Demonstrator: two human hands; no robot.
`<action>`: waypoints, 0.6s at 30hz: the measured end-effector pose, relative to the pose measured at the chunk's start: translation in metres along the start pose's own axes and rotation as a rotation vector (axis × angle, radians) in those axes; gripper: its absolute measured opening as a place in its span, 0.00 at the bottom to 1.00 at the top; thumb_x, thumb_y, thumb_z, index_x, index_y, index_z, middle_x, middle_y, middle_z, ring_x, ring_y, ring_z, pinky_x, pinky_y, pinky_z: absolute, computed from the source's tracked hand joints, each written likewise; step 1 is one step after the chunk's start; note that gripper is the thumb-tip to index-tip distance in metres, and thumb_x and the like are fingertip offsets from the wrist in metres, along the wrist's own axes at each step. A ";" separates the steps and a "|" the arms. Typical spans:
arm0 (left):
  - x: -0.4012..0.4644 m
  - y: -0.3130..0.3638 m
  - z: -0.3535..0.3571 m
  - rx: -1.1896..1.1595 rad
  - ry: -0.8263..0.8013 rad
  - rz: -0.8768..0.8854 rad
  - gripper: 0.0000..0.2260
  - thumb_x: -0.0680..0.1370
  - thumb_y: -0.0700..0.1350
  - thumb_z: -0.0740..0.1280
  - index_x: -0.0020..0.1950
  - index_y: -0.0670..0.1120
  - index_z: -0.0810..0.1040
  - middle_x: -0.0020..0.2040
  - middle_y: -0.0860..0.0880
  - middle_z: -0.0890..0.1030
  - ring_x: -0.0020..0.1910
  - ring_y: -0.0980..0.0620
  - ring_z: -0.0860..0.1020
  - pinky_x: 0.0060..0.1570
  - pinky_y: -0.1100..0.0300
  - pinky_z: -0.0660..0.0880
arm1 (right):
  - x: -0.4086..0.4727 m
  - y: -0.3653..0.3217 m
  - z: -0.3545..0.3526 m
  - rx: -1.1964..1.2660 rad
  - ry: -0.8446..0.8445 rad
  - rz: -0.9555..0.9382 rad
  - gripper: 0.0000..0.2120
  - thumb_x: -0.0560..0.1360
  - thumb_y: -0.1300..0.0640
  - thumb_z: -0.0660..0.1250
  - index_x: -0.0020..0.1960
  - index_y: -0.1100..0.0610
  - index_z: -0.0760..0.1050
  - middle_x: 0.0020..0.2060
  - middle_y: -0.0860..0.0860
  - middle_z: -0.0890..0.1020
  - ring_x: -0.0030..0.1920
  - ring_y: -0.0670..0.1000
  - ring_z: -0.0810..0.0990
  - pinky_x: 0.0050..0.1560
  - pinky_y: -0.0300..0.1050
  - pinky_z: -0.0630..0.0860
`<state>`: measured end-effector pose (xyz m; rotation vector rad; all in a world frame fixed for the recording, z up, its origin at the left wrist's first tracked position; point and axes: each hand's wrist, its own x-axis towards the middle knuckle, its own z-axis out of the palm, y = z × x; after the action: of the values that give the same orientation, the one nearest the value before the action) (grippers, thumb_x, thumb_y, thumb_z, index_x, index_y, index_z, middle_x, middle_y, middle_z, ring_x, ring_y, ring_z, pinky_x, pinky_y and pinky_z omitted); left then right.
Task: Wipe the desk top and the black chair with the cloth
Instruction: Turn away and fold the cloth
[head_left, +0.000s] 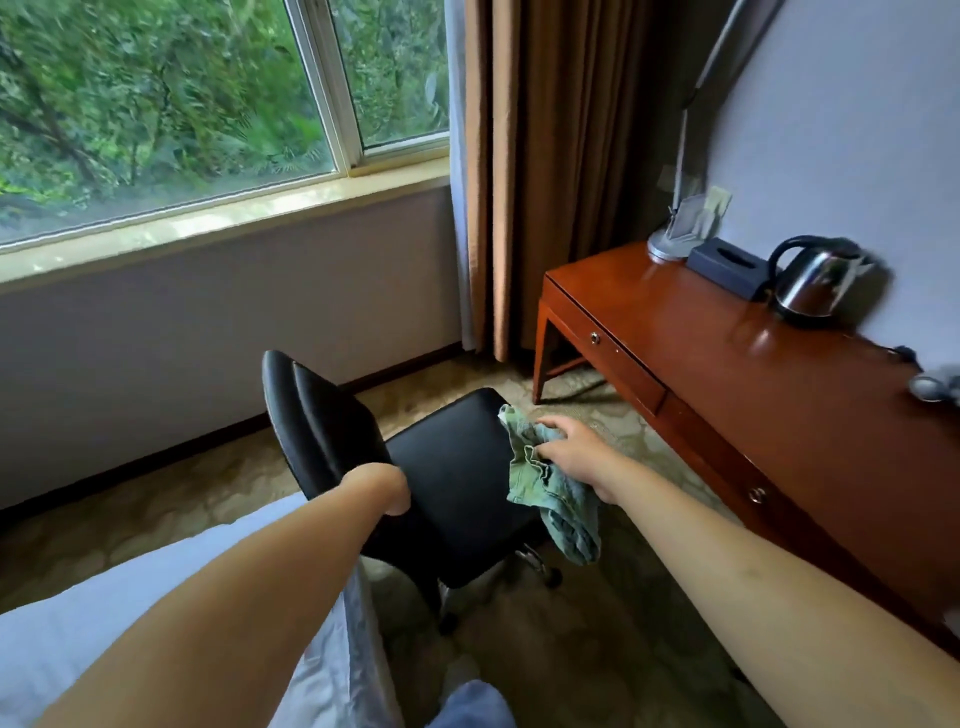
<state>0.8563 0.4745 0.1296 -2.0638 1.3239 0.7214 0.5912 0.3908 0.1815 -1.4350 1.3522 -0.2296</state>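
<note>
While our right hand (571, 447) presses the green cloth (550, 493) against the right edge of the black chair (452, 478) seat, fingers curled into the bunched fabric and gripping it, our left hand (382, 488) reaches down at the chair's backrest, approx. where back meets seat. Left fingers are tucked out of sight behind the wrist, so we cannot tell whether they grip the chair or only rest on it. Cloth is crumpled; one end lies on the seat's front-right corner, the rest hangs off the seat edge below our right wrist, toward the patterned carpet (519, 649). Chair stands on the carpet btwn the window wall and the desk (727, 374), backrest turned toward the window (182, 104), seat tilted in our wide-angle view. Desk, reddish wood w/ a glossy top, sits at right along the wall, apart from the chair; two drawer knobs show on its front. On the desk top, near the wall: a lamp base (667, 244), a dark tissue box (727, 267) just beside it, and a steel kettle (815, 280) w/ black handle next to the box. Brown curtain (545, 156) hangs in the corner behind the desk. White bedding (104, 623) fills the lower-left corner under our left forearm.
</note>
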 end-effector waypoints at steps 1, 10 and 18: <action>0.003 0.014 -0.007 0.010 0.008 0.055 0.23 0.80 0.45 0.56 0.76 0.43 0.69 0.74 0.43 0.72 0.71 0.39 0.72 0.69 0.46 0.71 | -0.005 0.005 -0.007 0.020 0.030 -0.001 0.24 0.79 0.58 0.67 0.73 0.44 0.70 0.63 0.53 0.77 0.56 0.54 0.80 0.56 0.51 0.79; -0.044 0.199 -0.091 -0.401 0.093 0.592 0.17 0.82 0.49 0.62 0.67 0.43 0.78 0.62 0.46 0.79 0.61 0.45 0.77 0.61 0.51 0.77 | -0.045 0.057 -0.090 0.281 0.366 0.118 0.21 0.81 0.55 0.66 0.73 0.46 0.69 0.68 0.50 0.74 0.64 0.56 0.75 0.61 0.52 0.76; -0.100 0.319 -0.099 -0.585 -0.393 0.843 0.11 0.85 0.50 0.60 0.61 0.47 0.77 0.58 0.45 0.79 0.52 0.47 0.81 0.52 0.49 0.83 | -0.115 0.125 -0.158 0.773 0.870 0.303 0.18 0.81 0.51 0.66 0.69 0.49 0.72 0.56 0.54 0.82 0.52 0.56 0.83 0.54 0.54 0.82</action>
<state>0.5391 0.3559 0.2114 -1.5256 1.8769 1.9545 0.3635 0.4265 0.2037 -0.4430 1.8415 -1.1301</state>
